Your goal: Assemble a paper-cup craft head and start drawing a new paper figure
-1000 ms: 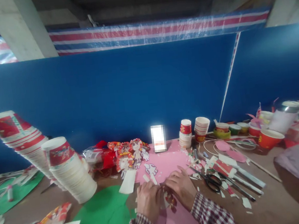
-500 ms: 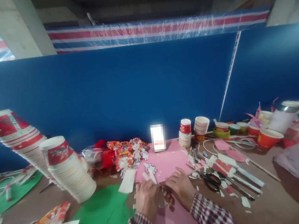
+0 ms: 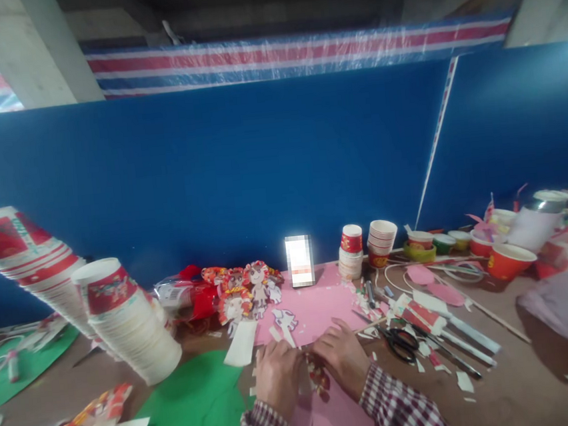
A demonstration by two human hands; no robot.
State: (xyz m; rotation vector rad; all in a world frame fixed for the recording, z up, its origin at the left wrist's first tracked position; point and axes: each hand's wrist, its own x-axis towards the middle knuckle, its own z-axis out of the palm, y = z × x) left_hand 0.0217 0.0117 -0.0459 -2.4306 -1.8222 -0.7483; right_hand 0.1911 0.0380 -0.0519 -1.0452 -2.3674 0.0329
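Observation:
My left hand [image 3: 278, 375] and my right hand [image 3: 345, 356] meet over a pink paper sheet [image 3: 334, 419], fingertips nearly touching. Between them is a small paper piece [image 3: 320, 377] with a red and gold print, partly covered by my fingers. Both hands are closed on it. Just beyond my left hand lie a white paper cut-out figure [image 3: 285, 319] with a dark outline and a flared white paper piece [image 3: 241, 344]. Colored lion-like paper figures [image 3: 258, 286] stand further back. To the right of my right hand are black-handled scissors [image 3: 402, 344].
Tall stacks of paper cups [image 3: 134, 328] lean at the left, beside green paper [image 3: 197, 409] and a cut, fringed cup [image 3: 96, 425]. A bright phone-like screen [image 3: 300, 261] stands at the back. Shorter cup stacks [image 3: 352, 253], paper scraps [image 3: 464, 382] and an orange cup [image 3: 509, 261] are on the right.
Both hands keep nearly the same position and grip on the printed paper piece. The whole view has shifted slightly, so things at the left appear a little further left and higher.

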